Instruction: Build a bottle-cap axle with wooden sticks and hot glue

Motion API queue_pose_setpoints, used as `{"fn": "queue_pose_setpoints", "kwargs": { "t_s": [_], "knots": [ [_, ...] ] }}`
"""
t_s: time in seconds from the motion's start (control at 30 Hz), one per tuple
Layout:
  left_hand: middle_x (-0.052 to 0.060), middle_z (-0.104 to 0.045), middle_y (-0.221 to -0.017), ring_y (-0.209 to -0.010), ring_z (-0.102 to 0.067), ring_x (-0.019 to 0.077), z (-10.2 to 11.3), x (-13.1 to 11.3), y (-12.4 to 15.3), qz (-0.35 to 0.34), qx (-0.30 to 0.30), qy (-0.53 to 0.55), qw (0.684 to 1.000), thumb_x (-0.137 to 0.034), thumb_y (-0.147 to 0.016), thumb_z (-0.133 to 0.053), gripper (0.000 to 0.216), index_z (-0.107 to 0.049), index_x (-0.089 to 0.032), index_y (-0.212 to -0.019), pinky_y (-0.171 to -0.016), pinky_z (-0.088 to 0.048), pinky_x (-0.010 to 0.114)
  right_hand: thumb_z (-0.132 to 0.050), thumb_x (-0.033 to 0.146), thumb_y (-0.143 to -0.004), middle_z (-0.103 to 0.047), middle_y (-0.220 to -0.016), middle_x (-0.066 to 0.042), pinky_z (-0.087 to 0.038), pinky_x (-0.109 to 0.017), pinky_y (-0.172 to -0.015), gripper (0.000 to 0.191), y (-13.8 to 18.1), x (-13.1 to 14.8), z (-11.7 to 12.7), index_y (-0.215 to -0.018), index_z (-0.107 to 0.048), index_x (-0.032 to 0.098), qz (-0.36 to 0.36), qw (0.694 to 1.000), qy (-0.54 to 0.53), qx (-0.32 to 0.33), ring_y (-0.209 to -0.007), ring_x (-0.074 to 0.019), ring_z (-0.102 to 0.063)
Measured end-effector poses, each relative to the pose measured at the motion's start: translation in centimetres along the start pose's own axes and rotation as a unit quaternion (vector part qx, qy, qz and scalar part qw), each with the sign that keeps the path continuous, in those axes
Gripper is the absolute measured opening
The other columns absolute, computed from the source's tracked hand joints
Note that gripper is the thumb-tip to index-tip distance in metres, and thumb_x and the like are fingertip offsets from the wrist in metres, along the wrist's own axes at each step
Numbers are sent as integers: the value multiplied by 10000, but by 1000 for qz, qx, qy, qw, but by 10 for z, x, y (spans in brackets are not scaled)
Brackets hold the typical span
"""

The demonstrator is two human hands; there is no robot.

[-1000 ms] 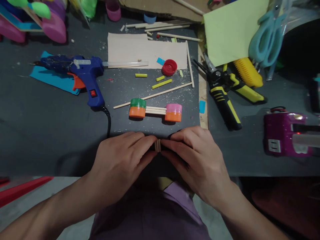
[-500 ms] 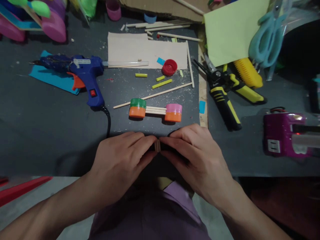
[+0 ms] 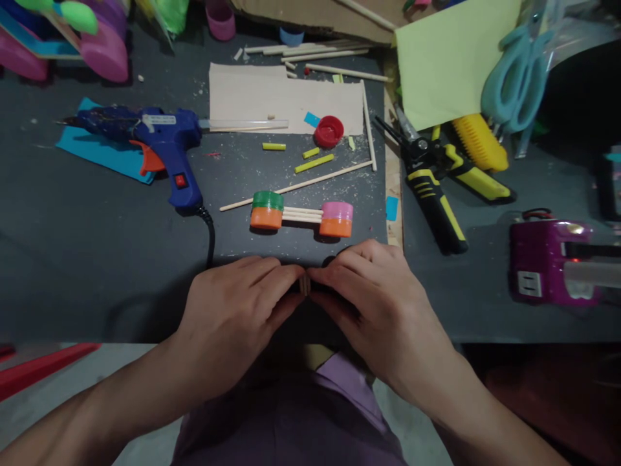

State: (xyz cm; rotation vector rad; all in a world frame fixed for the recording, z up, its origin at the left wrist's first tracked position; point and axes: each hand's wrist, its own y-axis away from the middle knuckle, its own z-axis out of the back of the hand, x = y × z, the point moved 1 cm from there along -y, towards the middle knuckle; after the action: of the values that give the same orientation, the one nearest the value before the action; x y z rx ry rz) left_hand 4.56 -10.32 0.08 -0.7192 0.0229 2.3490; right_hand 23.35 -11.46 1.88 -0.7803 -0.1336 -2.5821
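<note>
My left hand [image 3: 233,310] and my right hand [image 3: 378,304] meet at the near edge of the dark table [image 3: 97,259]. Both pinch a small bundle of short wooden sticks [image 3: 305,285] between their fingertips, and most of the bundle is hidden by the fingers. Just beyond the hands lies a piece made of stacked bottle caps [image 3: 266,210], green on orange at one end and pink on orange at the other, joined by wooden sticks [image 3: 301,215].
A blue glue gun [image 3: 165,145] lies at the left, its cord running toward me. Loose skewers [image 3: 301,184], yellow stick bits, a red cap [image 3: 328,131] and a beige sheet [image 3: 281,97] lie behind. Yellow-black cutters [image 3: 434,188], teal scissors [image 3: 514,77] and a purple device [image 3: 553,259] sit right.
My right hand's fingers have closed in a little more over the stick bundle, hiding more of it. Otherwise nothing has moved.
</note>
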Motion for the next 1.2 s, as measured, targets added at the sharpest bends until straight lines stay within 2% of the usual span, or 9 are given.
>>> {"fn": "queue_pose_setpoints", "kwargs": {
  "t_s": [0.33, 0.5, 0.63, 0.73, 0.9, 1.03, 1.2],
  "knots": [
    [4, -738, -849, -732, -693, 184, -2, 0, -1, 0, 5, 2, 1000, -236, -981, -576, 114, -658, -163, -1011, -627, -504, 336, -545, 176, -992, -657, -790, -48, -320, -383, -699, 206, 0, 0, -1, -863, -705, 159, -4, 1000, 7, 4, -784, -220, -499],
    [10, -731, -862, -733, -691, 189, -1, 1, 0, 13, 17, -1, 1000, -261, -972, -596, 112, -648, -172, -1014, -619, -491, 333, -579, 156, -965, -651, -822, -42, -364, -386, -722, 113, 4, -2, 1, -944, -690, 155, -7, 1000, -21, 7, -808, -223, -523],
    [3, -720, -860, -733, -687, 189, 1, 2, 1, 22, 30, -5, 999, -261, -946, -638, 146, -636, -178, -1066, -619, -476, 324, -561, 107, -966, -655, -876, -56, -439, -363, -761, 193, 14, -9, 4, -1135, -654, 117, 4, 998, -56, -35, -835, -195, -555],
    [-3, -701, -842, -726, -674, 165, 4, 3, 2, 21, 32, 11, 999, -269, -941, -654, 202, -630, -174, -1118, -600, -456, 291, -579, 77, -952, -649, -860, -51, -460, -336, -752, 179, 23, -13, 6, -1103, -664, 122, -3, 995, -59, -77, -818, -170, -567],
    [-2, -680, -857, -751, -661, 121, 14, 2, 9, 32, -36, 24, 999, -262, -968, -622, 208, -636, -184, -1160, -652, -475, 242, -621, 19, -905, -652, -854, -61, -469, -311, -713, 199, 36, -15, 1, -1078, -678, 102, -4, 992, -40, -123, -799, -154, -578],
    [-31, -624, -739, -648, -594, 89, 20, 1, 19, 21, -103, 1, 994, -161, -957, -619, 67, -646, -191, -1011, -614, -442, 220, -632, 10, -888, -655, -855, -87, -469, -327, -677, 201, 43, -19, -11, -1068, -684, 82, 5, 989, -18, -149, -785, -173, -570],
    [-26, -587, -670, -592, -541, 103, 13, 4, 26, 1, -115, 1, 993, -152, -933, -641, 81, -625, -177, -858, -579, -417, 243, -622, 18, -888, -652, -806, -99, -447, -355, -642, 171, 45, -19, -20, -1038, -692, 65, 37, 983, 44, -176, -741, -195, -536]
  ]
}}
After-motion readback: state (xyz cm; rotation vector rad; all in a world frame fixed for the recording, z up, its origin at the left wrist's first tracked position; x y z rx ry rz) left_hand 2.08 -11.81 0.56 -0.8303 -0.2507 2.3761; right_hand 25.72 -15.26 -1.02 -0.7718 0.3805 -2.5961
